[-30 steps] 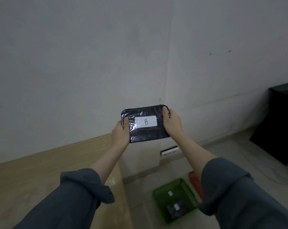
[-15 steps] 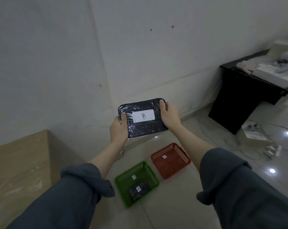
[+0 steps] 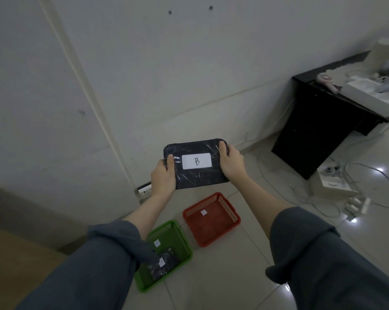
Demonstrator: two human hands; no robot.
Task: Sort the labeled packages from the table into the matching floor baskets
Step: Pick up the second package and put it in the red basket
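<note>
Both hands hold a dark package (image 3: 196,166) up in the air in front of the wall, arms stretched forward in rolled grey sleeves. The left hand (image 3: 163,177) clasps its left short edge, thumb laid over the front face and fingers hidden behind; the right hand (image 3: 232,161) clasps the right short edge the same way, thumb on the upper right corner. The package is a flat rectangle with rounded corners, black or very dark blue, wrapped in glossy clear film that wrinkles and catches streaks of light. Between the two thumbs sits a white label (image 3: 196,161) with rounded corners, bearing a handwritten letter B in dark ink. The package is tilted slightly, its right end higher than its left. Below the hands, on the pale tiled floor, stands a red basket (image 3: 232,213) with perforated walls and a small white tag on its bottom. Below the left forearm, just beside the red one, stands a green basket (image 3: 184,245) with its own white tag, and another dark wrapped package (image 3: 164,264) lies inside it, partly hidden by the left sleeve.
</note>
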